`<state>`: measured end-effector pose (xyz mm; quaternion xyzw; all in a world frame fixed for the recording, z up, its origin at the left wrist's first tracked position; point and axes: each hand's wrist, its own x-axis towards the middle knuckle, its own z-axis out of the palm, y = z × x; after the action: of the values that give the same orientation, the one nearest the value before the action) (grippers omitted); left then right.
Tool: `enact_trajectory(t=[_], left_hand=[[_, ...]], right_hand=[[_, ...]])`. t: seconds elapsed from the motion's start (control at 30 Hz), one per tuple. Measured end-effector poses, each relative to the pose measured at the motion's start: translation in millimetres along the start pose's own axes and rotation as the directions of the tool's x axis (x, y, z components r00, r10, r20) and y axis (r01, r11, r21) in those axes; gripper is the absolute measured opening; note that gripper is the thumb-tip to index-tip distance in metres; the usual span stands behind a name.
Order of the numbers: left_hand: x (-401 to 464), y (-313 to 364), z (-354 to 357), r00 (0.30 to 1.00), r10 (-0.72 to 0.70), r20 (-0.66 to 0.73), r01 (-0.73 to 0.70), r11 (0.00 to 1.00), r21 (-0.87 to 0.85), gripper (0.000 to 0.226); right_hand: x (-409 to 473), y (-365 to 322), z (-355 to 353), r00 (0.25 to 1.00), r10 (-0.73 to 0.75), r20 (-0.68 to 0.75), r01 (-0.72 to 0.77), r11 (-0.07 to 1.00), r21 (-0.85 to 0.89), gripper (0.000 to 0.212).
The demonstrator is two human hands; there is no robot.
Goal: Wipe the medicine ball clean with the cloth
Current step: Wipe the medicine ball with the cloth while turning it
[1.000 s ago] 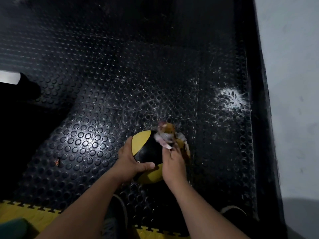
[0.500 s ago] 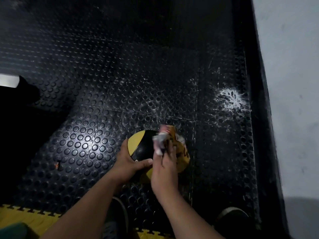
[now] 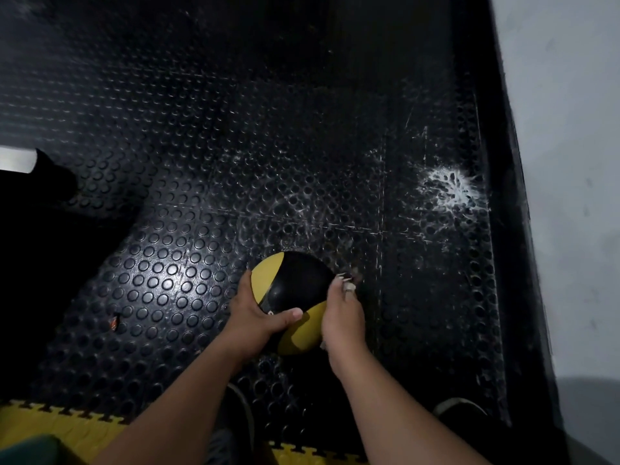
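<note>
Here your left hand (image 3: pixel 255 317) grips the medicine ball (image 3: pixel 295 286) between your hands, while your right hand (image 3: pixel 342 317) presses the bunched cloth (image 3: pixel 347 286) against its side.

Dim, glare on studded floor (image 3: pixel 174 270)

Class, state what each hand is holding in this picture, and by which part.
The left hand holds the ball by its left side, thumb across the front. The right hand presses the cloth against the ball's right side; only a scrap shows.
</note>
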<state>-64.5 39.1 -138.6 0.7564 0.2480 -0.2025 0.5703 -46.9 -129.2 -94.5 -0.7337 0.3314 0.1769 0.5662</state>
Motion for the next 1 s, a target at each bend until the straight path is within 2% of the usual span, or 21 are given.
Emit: enact_trajectory(t=[0.07, 0.13, 0.17, 0.23, 0.27, 0.37, 0.4, 0.47, 0.53, 0.57, 0.63, 0.67, 0.7, 0.8, 0.83, 0.93, 0.97, 1.0], left_hand=[[1.1, -1.4, -3.8, 1.0, -0.014, -0.004, 0.014, 0.999, -0.038, 0.119], [0.2, 0.6, -3.4, 1.0, -0.028, 0.006, 0.029, 0.999, -0.04, 0.117], [0.6, 0.6, -1.2, 1.0, -0.026, 0.002, 0.026, 0.999, -0.028, 0.122], [1.2, 2.3, 1.9, 1.0, -0.01, -0.004, 0.01, 1.0, 0.024, 0.13], [0.8, 3.0, 1.8, 1.0, -0.009, -0.006, 0.009, 0.999, 0.031, 0.129], [-2.4, 2.6, -2.6, 1.0, -0.025, -0.019, 0.025, 1.0, 0.003, 0.112], [-3.1, 3.2, -3.6, 1.0, -0.021, -0.018, 0.021, 1.0, -0.004, 0.114], [-4.1, 4.4, 0.3, 1.0, -0.015, -0.021, 0.016, 1.0, 0.025, 0.126], [-4.3, 5.2, 3.9, 1.0, -0.017, -0.016, 0.017, 0.999, 0.04, 0.128], [-4.7, 4.8, 2.9, 1.0, -0.009, -0.018, 0.01, 0.999, 0.042, 0.127], [-6.8, 4.3, -1.0, 1.0, -0.019, -0.025, 0.02, 0.999, 0.036, 0.125], [-7.6, 6.4, -2.0, 1.0, -0.024, -0.013, 0.025, 0.999, 0.034, 0.124], [-8.5, 7.8, -0.6, 1.0, -0.029, -0.005, 0.029, 0.999, 0.03, 0.126], [-10.7, 12.7, 5.5, 1.0, 0.014, -0.025, -0.012, 0.996, 0.093, 0.135], [-9.6, 11.0, 6.1, 1.0, 0.013, -0.025, -0.011, 0.996, 0.086, 0.135], [-3.4, -4.0, 1.2, 1.0, 0.004, -0.018, -0.003, 0.997, 0.071, 0.133], [-5.2, -2.4, 1.1, 1.0, 0.01, -0.016, -0.009, 0.996, 0.084, 0.133], [-10.3, 5.1, 2.7, 1.0, 0.014, -0.02, -0.012, 0.995, 0.097, 0.134]], right_hand=[[-24.9, -4.7, 14.1, 0.961, -0.265, 0.085, 0.273, 0.955, -0.112, 0.051], [-29.6, 3.7, 17.6, 0.928, -0.36, 0.1, 0.371, 0.917, -0.144, 0.059], [-17.6, 5.6, 14.2, 0.943, -0.325, 0.067, 0.332, 0.929, -0.163, 0.065], [8.7, 0.7, 6.1, 0.991, -0.134, 0.003, 0.134, 0.985, -0.113, 0.057], [12.2, -5.3, 6.0, 0.993, -0.115, 0.014, 0.116, 0.987, -0.109, 0.054], [-8.9, -11.1, 15.7, 0.939, -0.326, 0.112, 0.345, 0.895, -0.282, 0.052], [-12.0, -9.1, 14.7, 0.933, -0.333, 0.136, 0.359, 0.888, -0.287, 0.051], [7.9, -6.5, 5.3, 0.973, -0.206, 0.1, 0.222, 0.954, -0.201, 0.051], [24.2, -13.3, -1.8, 0.996, -0.065, 0.068, 0.074, 0.987, -0.14, 0.054], [22.4, -17.8, -0.4, 0.992, -0.1, 0.077, 0.112, 0.977, -0.18, 0.055], [4.3, -20.5, 11.0, 0.947, -0.282, 0.153, 0.317, 0.899, -0.303, 0.053], [-2.9, -15.5, 13.9, 0.922, -0.345, 0.177, 0.384, 0.873, -0.301, 0.052], [-4.2, -12.3, 11.2, 0.924, -0.344, 0.168, 0.38, 0.883, -0.276, 0.05], [23.1, -16.8, -1.7, 0.992, -0.103, 0.068, 0.114, 0.977, -0.179, 0.051], [23.3, -25.5, -2.0, 0.992, -0.099, 0.083, 0.114, 0.971, -0.21, 0.054], [4.2, -30.9, 13.2, 0.911, -0.355, 0.21, 0.41, 0.832, -0.374, 0.052], [1.2, -28.1, 12.7, 0.901, -0.372, 0.222, 0.431, 0.816, -0.385, 0.051], [7.6, -25.6, 8.8, 0.922, -0.338, 0.189, 0.385, 0.847, -0.366, 0.049]])
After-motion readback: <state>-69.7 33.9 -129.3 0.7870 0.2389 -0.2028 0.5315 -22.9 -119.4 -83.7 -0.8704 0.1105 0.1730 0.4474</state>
